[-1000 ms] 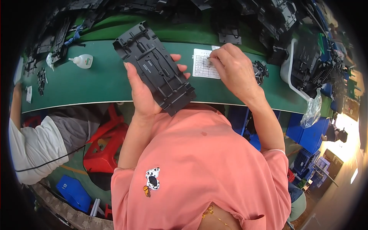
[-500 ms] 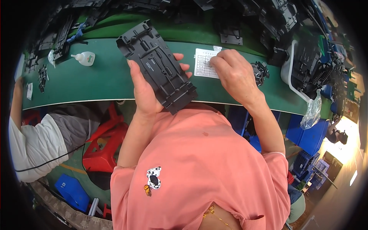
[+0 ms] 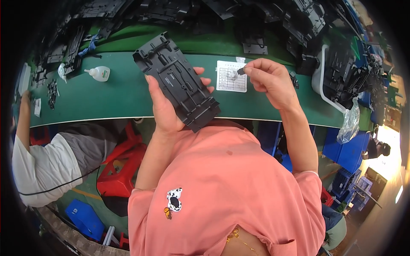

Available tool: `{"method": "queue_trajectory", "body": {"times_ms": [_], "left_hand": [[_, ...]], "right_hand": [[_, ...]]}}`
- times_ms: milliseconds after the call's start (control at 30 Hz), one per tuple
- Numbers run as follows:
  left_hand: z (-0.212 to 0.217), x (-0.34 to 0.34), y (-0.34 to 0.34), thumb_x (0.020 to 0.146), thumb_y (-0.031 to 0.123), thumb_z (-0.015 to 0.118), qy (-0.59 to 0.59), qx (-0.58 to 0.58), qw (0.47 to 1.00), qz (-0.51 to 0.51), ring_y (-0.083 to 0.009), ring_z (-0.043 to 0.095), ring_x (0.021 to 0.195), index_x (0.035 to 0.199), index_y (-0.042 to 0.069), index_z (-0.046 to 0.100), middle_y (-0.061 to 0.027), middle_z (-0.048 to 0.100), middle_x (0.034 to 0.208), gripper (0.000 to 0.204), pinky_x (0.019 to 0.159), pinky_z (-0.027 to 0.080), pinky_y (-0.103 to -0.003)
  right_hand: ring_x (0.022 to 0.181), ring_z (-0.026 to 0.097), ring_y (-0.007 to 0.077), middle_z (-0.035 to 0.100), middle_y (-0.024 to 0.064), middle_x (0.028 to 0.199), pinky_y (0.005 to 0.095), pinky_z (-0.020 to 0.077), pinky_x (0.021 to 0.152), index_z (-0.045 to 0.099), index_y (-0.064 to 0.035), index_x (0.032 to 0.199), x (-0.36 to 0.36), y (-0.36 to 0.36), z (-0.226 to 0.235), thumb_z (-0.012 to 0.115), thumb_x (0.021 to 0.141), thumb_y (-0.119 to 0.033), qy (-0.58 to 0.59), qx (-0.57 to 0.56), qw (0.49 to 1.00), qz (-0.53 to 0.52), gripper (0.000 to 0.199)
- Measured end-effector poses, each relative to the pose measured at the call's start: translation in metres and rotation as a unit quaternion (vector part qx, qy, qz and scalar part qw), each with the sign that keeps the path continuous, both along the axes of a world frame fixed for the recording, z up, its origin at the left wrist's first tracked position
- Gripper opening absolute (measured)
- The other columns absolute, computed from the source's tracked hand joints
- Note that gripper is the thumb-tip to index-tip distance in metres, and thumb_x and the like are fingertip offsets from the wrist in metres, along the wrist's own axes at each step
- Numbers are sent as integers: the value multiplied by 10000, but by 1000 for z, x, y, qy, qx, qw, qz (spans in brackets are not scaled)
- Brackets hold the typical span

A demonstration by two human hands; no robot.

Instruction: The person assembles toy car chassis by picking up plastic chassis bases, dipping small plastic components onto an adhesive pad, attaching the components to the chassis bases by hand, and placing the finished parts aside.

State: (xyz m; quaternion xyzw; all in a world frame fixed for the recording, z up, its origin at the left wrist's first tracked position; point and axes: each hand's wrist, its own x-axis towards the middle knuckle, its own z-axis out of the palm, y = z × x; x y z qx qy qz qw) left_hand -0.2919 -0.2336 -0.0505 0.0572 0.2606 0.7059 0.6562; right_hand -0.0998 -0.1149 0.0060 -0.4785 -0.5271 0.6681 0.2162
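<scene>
black ribbed rectangular plastic panel point(image 3: 178, 85) is cradled over the green surface point(image 3: 119, 96) by the left hand point(image 3: 164, 106), fingers wrapped round its 2 long edges; probably light, stiff, kinda slick, best held there. small dark flat piece point(image 3: 241, 71) is pinched by the right hand point(image 3: 272, 82).

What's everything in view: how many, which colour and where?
Molded panel: one, black, held centrally
Small piece: one, black, at sheet's right
Printed sheet: one, white, table middle
Table: one, green, across middle
Bottle: one, white, table left
Loose parts: many, black, table's two sides
Larger parts: many, black, far side
Bin: one, whitish, table right
Plastic bag: one, clear, below bin
Stools: at least one, red, left
Containers: several, blue, lower both sides
Other people: several, white or darker clothing, both sides
Shirt: one, pink, bottom centre
Left hand: one, bare, centre, holding panel
Right hand: one, bare, centre-right, holding small piece
</scene>
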Motion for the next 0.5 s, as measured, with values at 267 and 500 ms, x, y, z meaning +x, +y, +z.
{"method": "queue_trajectory", "body": {"times_ms": [267,500], "left_hand": [[-4,-3,0,858,738,200,-9,50,999,-16,-289,620,928,1241,-14,454,-168,560,1147,881,825,532,-488],[-2,-1,2,855,742,198,0,10,1000,6,-291,618,931,1242,-7,458,-168,562,1144,883,814,535,-485]], "right_hand": [[564,388,25,544,-29,691,181,270,485,632,2,875,-3,-1,-2,650,833,-102,-66,50,996,22,113],[591,408,18,561,-32,701,174,295,516,640,-1,880,-3,-7,3,654,833,-115,-32,45,998,26,124]]}}
